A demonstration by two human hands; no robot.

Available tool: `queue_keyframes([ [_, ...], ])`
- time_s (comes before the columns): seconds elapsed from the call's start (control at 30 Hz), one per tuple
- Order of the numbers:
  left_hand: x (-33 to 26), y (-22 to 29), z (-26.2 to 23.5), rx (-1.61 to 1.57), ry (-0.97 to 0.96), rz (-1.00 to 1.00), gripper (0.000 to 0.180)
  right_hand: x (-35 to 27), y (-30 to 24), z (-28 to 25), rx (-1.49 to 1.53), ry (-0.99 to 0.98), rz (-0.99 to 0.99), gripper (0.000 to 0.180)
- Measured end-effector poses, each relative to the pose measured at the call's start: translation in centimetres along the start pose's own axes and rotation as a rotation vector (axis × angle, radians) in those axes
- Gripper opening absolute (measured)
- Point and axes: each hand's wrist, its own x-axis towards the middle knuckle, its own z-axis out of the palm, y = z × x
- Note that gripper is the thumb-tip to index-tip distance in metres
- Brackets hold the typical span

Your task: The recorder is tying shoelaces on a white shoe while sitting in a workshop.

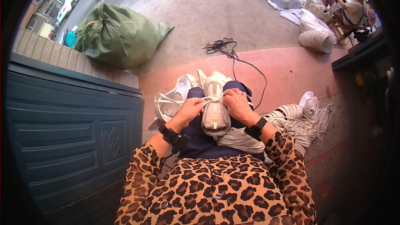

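A cream sneaker (215, 118) rests on my lap between my thighs, its heel toward me. Across its opening runs a pale shoelace (213, 98). My left hand (191, 111) is closed at the shoe's left side, thumb and fingertips pinching the lace. On the opposite side, my right hand (239, 106) has its fingers bent around the lace, close against the shoe; its fingertips are partly hidden. A thick bundle of pale laces (241, 141) lies across my lap below the right wrist.
More pale shoes (170, 106) with loose laces sit left of my knees. Right of me lies a heap of pale laces (298, 127). Ahead, a dark cord (223, 46) tangles on the floor. A green sack (121, 35) stands beyond the blue door (75, 137); a person (354, 12) sits far right.
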Motion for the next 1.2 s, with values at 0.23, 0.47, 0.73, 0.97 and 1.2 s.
queue_keyframes([
  [0.23,0.3,-2.1,0.0,0.223,0.172,0.185,0.018,0.2,-1.4,-0.1,-0.208,-0.003,-0.086,0.006],
  [0.47,1.1,-2.5,0.1,0.501,0.355,0.346,0.018,0.4,-1.5,-0.2,-0.157,0.030,0.090,0.014],
  [0.73,2.2,-2.1,-0.7,0.823,0.304,0.616,0.014,0.2,-1.1,0.0,-0.174,0.013,0.082,0.016],
  [0.97,2.7,-1.0,-0.1,0.922,0.240,0.612,0.015,0.1,-1.0,-0.1,-0.182,-0.071,0.094,0.017],
  [1.2,0.3,-1.6,1.8,1.012,0.455,0.626,0.020,-0.5,-2.7,-1.0,-0.245,-0.139,0.014,0.025],
])
